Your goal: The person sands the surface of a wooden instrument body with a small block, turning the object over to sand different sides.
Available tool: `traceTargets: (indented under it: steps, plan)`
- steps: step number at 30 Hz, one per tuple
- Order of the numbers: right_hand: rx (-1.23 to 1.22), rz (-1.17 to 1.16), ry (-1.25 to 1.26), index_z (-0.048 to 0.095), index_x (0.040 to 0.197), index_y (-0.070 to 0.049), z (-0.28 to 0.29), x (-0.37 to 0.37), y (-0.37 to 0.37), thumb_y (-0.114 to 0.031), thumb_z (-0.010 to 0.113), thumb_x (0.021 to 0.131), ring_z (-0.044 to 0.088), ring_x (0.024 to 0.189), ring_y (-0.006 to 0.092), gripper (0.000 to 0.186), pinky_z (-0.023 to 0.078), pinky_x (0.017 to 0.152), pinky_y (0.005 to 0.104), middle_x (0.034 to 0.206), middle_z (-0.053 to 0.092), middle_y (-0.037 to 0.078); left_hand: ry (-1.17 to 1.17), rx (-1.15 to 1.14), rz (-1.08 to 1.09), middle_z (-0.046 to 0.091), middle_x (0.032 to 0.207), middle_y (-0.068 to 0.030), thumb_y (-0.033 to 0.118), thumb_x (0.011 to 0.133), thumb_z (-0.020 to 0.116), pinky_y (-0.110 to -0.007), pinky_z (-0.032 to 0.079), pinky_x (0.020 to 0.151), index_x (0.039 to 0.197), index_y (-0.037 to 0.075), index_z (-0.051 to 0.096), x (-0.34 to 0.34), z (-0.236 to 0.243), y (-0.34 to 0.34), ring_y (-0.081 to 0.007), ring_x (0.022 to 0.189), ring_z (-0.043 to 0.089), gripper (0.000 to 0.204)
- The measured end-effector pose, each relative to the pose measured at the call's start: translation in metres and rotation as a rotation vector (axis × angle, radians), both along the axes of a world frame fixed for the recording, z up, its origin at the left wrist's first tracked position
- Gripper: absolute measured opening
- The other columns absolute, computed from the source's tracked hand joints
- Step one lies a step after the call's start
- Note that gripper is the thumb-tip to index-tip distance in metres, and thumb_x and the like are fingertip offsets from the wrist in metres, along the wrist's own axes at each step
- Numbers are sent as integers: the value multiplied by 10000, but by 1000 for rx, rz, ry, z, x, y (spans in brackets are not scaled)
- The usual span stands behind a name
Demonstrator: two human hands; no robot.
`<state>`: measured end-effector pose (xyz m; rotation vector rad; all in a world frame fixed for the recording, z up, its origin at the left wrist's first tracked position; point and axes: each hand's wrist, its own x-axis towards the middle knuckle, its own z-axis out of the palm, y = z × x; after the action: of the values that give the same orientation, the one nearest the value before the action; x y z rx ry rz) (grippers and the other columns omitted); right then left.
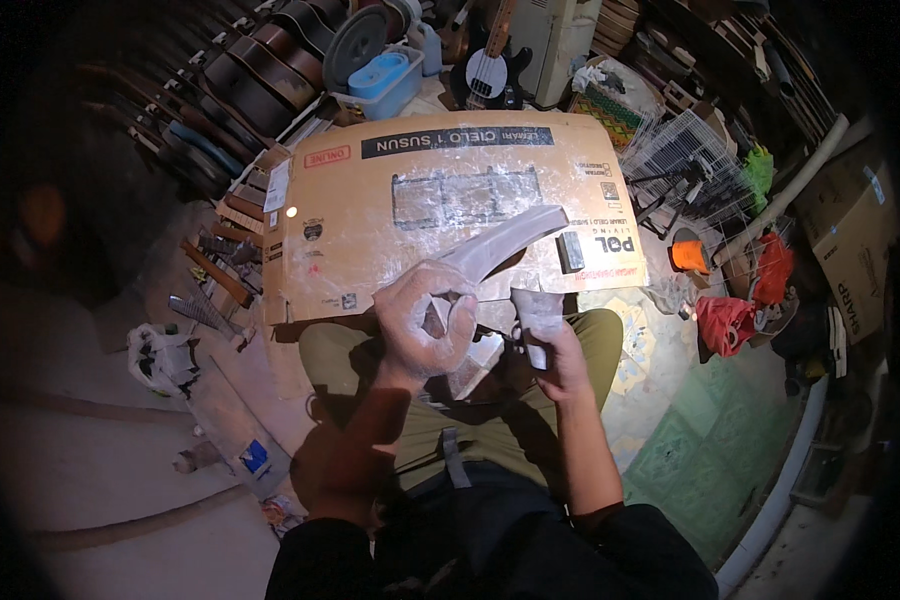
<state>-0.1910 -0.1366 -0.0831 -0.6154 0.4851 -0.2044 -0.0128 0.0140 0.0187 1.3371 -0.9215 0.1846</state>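
My left hand (pixel 425 318), coated in pale dust, is closed around a curved, dusty, greyish piece (pixel 505 243). It reaches out to the right above the cardboard, ending in a blunt tip; its kind I cannot make out. Thumb and fingers of my right hand (pixel 562 360) grip a bent grey sheet that looks like sandpaper (pixel 538 312), held apart from the curved piece at the cardboard's near edge. Beside the piece's tip a small dark block (pixel 570 252) lies on the flat cardboard (pixel 340 220), which is smeared with white dust.
Several guitar bodies (pixel 275 65) lean in a row at the far left. A blue plastic tub (pixel 385 85) and an electric bass (pixel 486 75) stand behind the cardboard. To the right are a white wire rack (pixel 685 150), a red cloth (pixel 725 325) and a large carton (pixel 850 250).
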Motion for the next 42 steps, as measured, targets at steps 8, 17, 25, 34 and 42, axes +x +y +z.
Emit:
traceTargets:
  steps: [8,17,25,34,42]
  plan:
    - [-1383,-110,166,623,1330,-8,31,45,12,68,635,745,559,1232,317,590,441,1062,385,1324,548,167,-28,7,-6,678,795,-158,32,739,698,-375,550,736,843,8,664,-9,-5,4,-317,746,692,112]
    - [-1757,-189,114,626,1374,-99,29,61,26,126,621,709,575,1076,369,702,458,953,440,1287,595,164,-4,-5,55,666,778,-178,53,793,639,-373,543,725,831,-24,635,-12,-3,3,-319,726,679,86]
    - [-1768,-151,153,622,1387,-113,31,56,22,148,584,685,559,1121,355,750,444,968,433,1315,592,141,15,-6,32,678,821,-183,71,861,603,-367,544,766,880,-35,608,-15,-3,1,-291,769,683,108]
    - [-1771,-94,174,639,1359,-104,35,56,24,129,584,684,563,1106,348,716,421,971,428,1283,619,145,-22,24,94,684,860,-174,63,891,578,-371,544,795,929,-28,596,-13,-2,3,-265,816,685,100]
    - [-1826,-119,221,651,1340,-114,30,59,17,135,584,686,544,1111,358,703,430,960,436,1295,608,137,-45,28,53,682,860,-167,73,898,578,-378,543,800,924,-32,595,-10,-7,3,-264,840,684,109]
